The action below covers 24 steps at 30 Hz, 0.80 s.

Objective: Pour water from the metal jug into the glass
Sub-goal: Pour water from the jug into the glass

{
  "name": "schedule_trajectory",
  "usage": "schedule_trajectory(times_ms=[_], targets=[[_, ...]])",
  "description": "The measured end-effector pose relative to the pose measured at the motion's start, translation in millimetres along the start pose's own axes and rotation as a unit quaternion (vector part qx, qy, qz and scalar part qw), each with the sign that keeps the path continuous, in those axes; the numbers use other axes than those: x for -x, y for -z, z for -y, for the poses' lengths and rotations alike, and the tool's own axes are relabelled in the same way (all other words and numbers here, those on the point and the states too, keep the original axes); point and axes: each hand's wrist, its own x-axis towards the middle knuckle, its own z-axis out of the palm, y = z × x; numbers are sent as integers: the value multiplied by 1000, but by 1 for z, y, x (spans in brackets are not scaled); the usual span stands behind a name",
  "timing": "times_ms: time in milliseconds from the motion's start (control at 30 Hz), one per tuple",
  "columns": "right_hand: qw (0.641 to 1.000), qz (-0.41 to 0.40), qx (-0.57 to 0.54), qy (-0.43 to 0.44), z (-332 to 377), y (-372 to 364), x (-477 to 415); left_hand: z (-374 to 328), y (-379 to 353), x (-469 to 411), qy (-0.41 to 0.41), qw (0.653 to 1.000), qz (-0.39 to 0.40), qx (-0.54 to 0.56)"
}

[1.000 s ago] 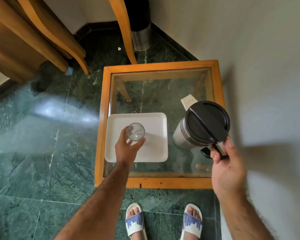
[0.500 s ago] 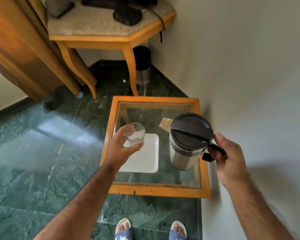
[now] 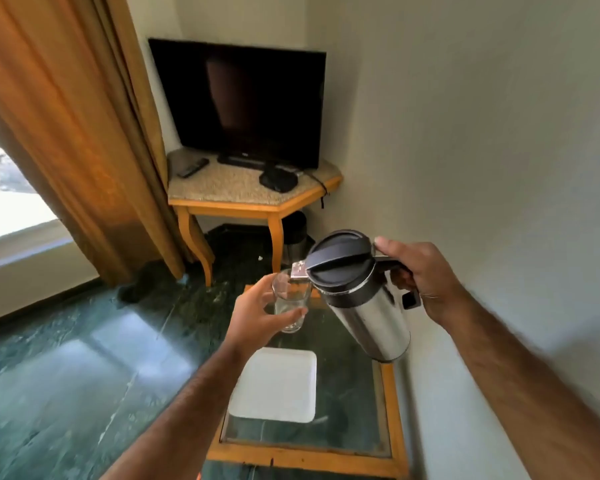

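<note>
Raised since half a second ago, both now high above the wood-framed glass-topped table [image 3: 390,393], white square tray [image 3: 274,384] left bare below. One clear drinking glass [image 3: 290,301], gripped upright by left hand [image 3: 257,320]. One steel jug with black lid [image 3: 359,296], handle clasped in right hand [image 3: 418,277], tipped, long axis leaning up-left, spout over the glass rim.

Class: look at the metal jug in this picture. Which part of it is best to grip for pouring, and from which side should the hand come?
Grip the metal jug by its black handle, coming from the side opposite the spout. The handle juts out behind the lid, so the right hand wraps it there and tips the spout toward the glass in the left hand. The smooth steel body would probably give a poorer grip.
</note>
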Motion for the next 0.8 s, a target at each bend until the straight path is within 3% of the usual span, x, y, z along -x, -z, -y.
schedule_trajectory(times_ms=[367, 800], targets=[[987, 89, 133, 19, 114, -13, -4, -70, 29, 15, 10, 1000, -16, 8], [932, 145, 331, 4, 160, -31, -17, -84, 34, 26, 18, 1000, -10, 17]])
